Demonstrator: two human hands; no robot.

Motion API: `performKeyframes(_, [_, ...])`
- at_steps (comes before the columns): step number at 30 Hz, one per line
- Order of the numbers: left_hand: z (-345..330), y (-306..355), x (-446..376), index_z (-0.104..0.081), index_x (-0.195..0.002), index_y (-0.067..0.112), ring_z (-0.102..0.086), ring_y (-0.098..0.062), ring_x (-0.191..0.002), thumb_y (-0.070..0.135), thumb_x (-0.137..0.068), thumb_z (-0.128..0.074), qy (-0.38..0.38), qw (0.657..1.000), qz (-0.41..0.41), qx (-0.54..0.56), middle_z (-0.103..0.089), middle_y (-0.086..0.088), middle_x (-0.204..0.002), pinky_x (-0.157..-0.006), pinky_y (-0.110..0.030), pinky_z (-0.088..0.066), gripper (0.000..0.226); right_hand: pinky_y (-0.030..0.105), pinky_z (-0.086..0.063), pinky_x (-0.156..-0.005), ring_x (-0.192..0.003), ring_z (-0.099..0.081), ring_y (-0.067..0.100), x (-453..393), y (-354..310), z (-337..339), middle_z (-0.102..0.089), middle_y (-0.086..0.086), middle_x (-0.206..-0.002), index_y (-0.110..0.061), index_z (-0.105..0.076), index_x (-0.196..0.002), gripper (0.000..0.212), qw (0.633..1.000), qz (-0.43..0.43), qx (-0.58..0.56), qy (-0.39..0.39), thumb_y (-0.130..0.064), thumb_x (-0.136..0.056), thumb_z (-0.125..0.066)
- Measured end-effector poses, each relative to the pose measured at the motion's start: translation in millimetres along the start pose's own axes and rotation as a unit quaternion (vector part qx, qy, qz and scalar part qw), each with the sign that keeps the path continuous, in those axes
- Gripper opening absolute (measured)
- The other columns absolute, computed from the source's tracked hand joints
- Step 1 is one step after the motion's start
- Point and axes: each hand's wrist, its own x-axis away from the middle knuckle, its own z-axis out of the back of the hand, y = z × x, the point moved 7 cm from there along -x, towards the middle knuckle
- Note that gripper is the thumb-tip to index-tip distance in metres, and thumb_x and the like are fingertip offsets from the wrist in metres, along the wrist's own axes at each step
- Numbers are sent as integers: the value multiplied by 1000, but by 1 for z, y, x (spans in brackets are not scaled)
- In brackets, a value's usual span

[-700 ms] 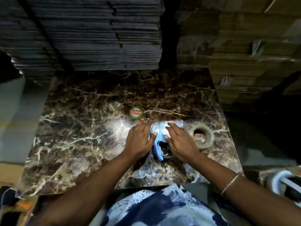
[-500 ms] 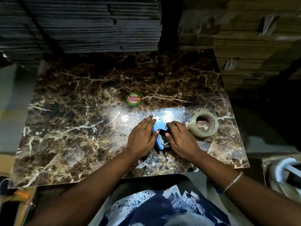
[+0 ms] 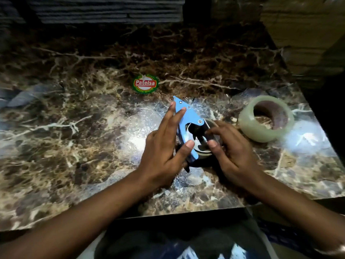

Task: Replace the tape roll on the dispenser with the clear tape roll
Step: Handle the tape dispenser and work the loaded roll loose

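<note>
A blue tape dispenser (image 3: 187,117) lies on the marble table (image 3: 74,128), near the middle. My left hand (image 3: 164,144) grips its blue frame, fingers along the top and thumb on the lower edge. My right hand (image 3: 229,152) has its fingers on the nearly spent roll (image 3: 211,126) that sits in the dispenser, thumb at the roll's core. The clear tape roll (image 3: 265,119) lies flat on the table to the right of my right hand, untouched.
A round green and red "Patelsa" sticker (image 3: 146,83) sits on the marble behind the dispenser. Stacked cardboard sheets (image 3: 108,10) rise behind the table and brown stacks (image 3: 302,32) stand at the right. The table's front edge runs just below my forearms.
The view has moved closer. The dispenser is tilted up more on its side, and my right fingers have shifted from its top onto the roll inside.
</note>
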Motion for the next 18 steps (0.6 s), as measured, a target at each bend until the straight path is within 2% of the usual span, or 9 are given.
performKeyframes(2, [0, 4, 3, -29, -148, 34, -10, 15, -141, 50, -89, -48, -6, 999, -52, 17, -13, -2, -165, -113, -35, -31, 64, 10, -34, -97, -120, -46, -8, 1, 3, -1, -56, -1, -122, -9, -62, -115, 33, 1000, 18, -6, -12, -32, -96, -48])
performKeyframes(4, [-2, 9, 9, -38, -143, 37, -8, 23, -135, 53, -83, -56, -16, 994, -105, -1, -14, -4, -164, -105, -18, -35, 64, 15, -40, -92, -118, -53, 3, 5, 0, -4, -57, 2, -122, -10, -61, -116, 36, 998, 46, -3, -32, -35, -92, -52])
performKeyframes(6, [-4, 12, 13, -41, -139, 39, -4, 27, -131, 58, -78, -60, -13, 991, -128, -27, -12, -4, -164, -102, -11, -33, 67, 18, -43, -89, -111, -56, 10, 8, -2, -7, -57, 4, -122, -11, -60, -118, 42, 996, 77, 30, -37, -36, -85, -59])
performKeyframes(8, [-2, 16, 19, -41, -136, 39, -14, 15, -141, 61, -74, -62, 5, 989, -134, -57, -9, -4, -164, -105, -14, -34, 69, 20, -44, -88, -107, -57, 13, 9, -3, -10, -58, 6, -121, -9, -60, -119, 47, 992, 103, 65, -29, -35, -79, -62])
performKeyframes(9, [-1, 18, 23, -41, -135, 37, -26, -1, -144, 61, -73, -62, 19, 987, -142, -79, -10, -5, -164, -105, -23, -39, 70, 22, -44, -87, -107, -57, 14, 10, -3, -11, -59, 6, -119, -9, -60, -118, 48, 990, 112, 76, -24, -36, -78, -62])
performKeyframes(11, [-3, 24, 30, -43, -132, 30, -45, -28, -136, 58, -73, -63, 30, 978, -162, -130, -16, -9, -162, -96, -40, -50, 68, 24, -45, -84, -104, -57, 15, 12, -4, -12, -59, 4, -115, -10, -60, -117, 48, 987, 128, 94, -20, -39, -78, -63])
performKeyframes(12, [-5, 24, 31, -45, -130, 27, -48, -33, -133, 57, -73, -62, 31, 974, -165, -149, -19, -10, -162, -92, -43, -52, 66, 25, -44, -82, -102, -56, 14, 11, -3, -13, -58, 2, -114, -11, -59, -116, 48, 985, 135, 104, -17, -41, -79, -62])
performKeyframes(14, [-4, 25, 32, -49, -125, 25, -48, -33, -133, 54, -75, -63, 44, 971, -168, -167, -25, -10, -159, -90, -45, -53, 60, 25, -43, -80, -99, -54, 14, 14, -7, -13, -56, 2, -112, -13, -59, -116, 46, 983, 142, 120, -9, -42, -80, -64])
performKeyframes(18, [-3, 20, 31, -54, -124, 23, -47, -24, -131, 48, -79, -68, 40, 975, -167, -139, -41, -9, -147, -100, -40, -49, 54, 20, -42, -82, -102, -55, 14, 15, -6, -11, -56, 5, -114, -17, -61, -122, 45, 985, 117, 128, -14, -32, -82, -75])
